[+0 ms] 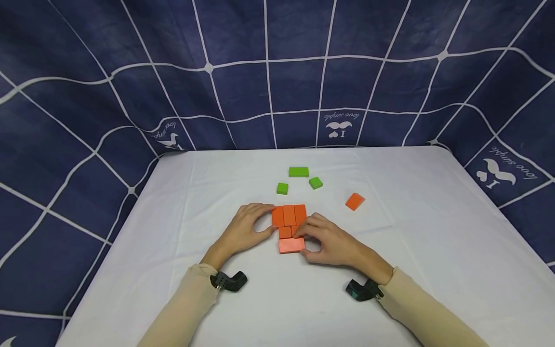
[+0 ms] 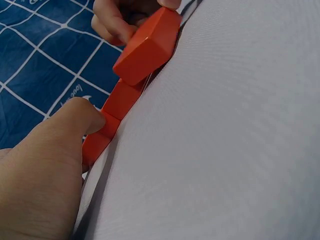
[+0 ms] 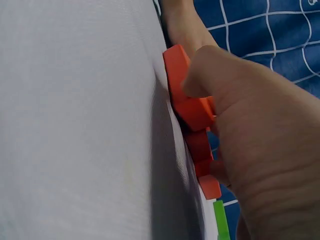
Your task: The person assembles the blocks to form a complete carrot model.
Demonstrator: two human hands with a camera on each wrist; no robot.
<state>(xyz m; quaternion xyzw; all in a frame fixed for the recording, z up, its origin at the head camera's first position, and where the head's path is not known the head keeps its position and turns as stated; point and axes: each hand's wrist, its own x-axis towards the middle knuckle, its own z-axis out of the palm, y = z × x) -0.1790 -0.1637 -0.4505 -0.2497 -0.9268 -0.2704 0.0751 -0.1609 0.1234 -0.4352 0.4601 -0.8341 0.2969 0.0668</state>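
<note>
Several orange rectangular blocks lie together in the middle of the white table in the head view, with three upright blocks (image 1: 289, 216) side by side at the top. My left hand (image 1: 246, 228) holds the leftmost of them at its side, the thumb low and a fingertip at the upper corner. Below that row sits a smaller orange block (image 1: 284, 232). My right hand (image 1: 331, 242) pinches the nearest orange block (image 1: 291, 246), which looks raised and tilted in the left wrist view; its fingers partly cover another small block.
A separate orange block (image 1: 355, 201) lies to the right. Farther back are a long green block (image 1: 298, 172) and two small green blocks, one left (image 1: 282, 188) and one right (image 1: 316, 182). A dark blue gridded cloth (image 1: 243, 91) hangs behind the table.
</note>
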